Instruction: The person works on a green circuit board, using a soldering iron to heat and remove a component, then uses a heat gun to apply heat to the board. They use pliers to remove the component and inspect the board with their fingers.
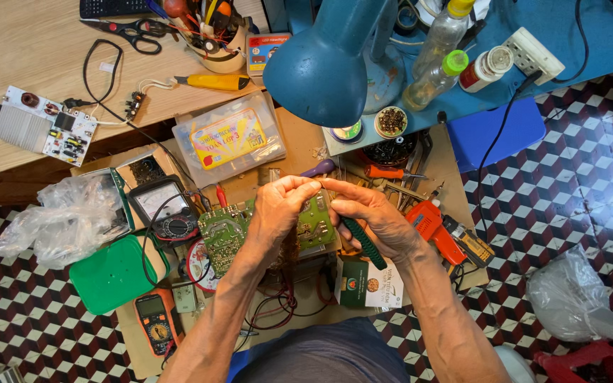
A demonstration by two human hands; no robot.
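Both forearms come up from the bottom, and the left hand (278, 209) and right hand (374, 213) meet fingertip to fingertip, pinched over the green circuit board (313, 223). Board lies directly beneath, slightly nearer the left hand. A dark green-handled tool (365, 245) is tucked in the right palm, slanting down and right.

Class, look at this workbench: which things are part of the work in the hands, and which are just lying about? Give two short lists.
In hand:
left hand and right hand, fingertips together over the green circuit board
green-handled tool in the right hand

Lying about:
scissors
yellow-handled screwdriver
analogue meter
orange multimeter
blue lamp
clear plastic box
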